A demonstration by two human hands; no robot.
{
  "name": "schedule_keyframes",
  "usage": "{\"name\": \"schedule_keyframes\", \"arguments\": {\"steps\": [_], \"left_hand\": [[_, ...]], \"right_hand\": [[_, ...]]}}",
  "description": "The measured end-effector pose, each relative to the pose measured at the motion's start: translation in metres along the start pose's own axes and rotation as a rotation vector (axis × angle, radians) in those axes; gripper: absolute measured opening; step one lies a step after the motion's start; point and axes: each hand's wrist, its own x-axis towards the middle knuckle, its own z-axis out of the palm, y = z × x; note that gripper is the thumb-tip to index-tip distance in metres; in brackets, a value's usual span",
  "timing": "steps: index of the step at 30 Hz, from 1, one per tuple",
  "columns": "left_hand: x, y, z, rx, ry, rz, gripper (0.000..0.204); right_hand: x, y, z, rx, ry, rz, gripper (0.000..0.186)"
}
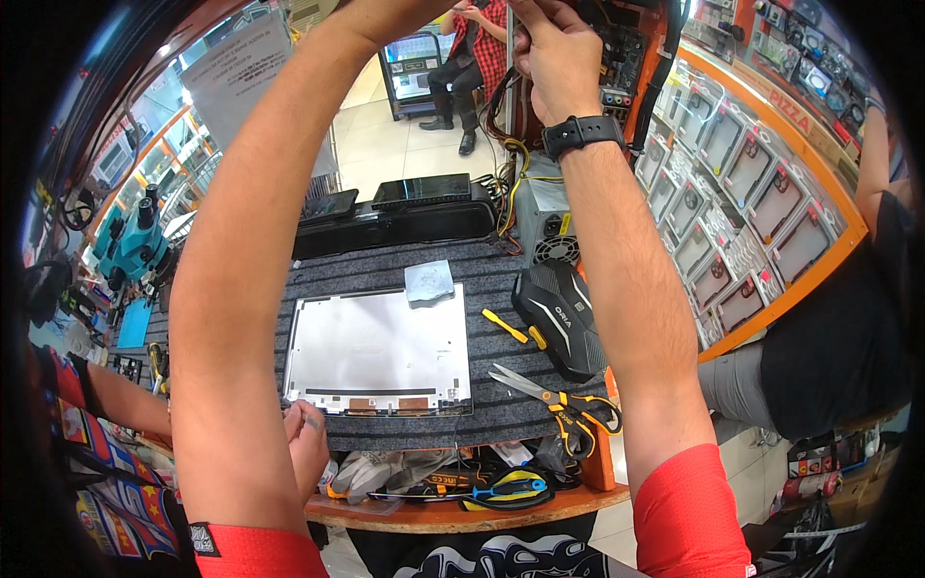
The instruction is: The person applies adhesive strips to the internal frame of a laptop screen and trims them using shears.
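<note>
Both my arms stretch up past a dark, ribbed work mat. My left hand is cut off by the top edge, its fingers out of sight. My right hand, with a black watch on the wrist, has its fingers curled together beside an open computer case; what they pinch, if anything, I cannot make out. Below lies a silver laptop lid panel with a folded pale cloth on its far right corner. A co-worker's hand is at the panel's near left corner.
Scissors, a yellow pry tool and a black hard case lie right of the panel. A power supply with cables and a black speaker bar stand behind. A tool shelf runs below; a teal microscope is left.
</note>
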Motion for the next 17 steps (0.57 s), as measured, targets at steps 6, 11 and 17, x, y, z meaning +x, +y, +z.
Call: {"name": "schedule_keyframes", "arguments": {"steps": [6, 11, 17], "left_hand": [[0.004, 0.007, -0.008, -0.165, -0.037, -0.119, 0.021], [0.0, 0.015, -0.006, -0.161, -0.122, -0.239, 0.027], [-0.003, 0.012, -0.001, -0.134, -0.237, -0.31, 0.034]], "right_hand": [[0.005, 0.006, 0.0, -0.089, 0.006, -0.091, 0.025], [0.007, 0.01, -0.004, -0.131, 0.012, -0.09, 0.027], [0.007, 0.014, -0.009, -0.147, -0.009, -0.088, 0.031]]}}
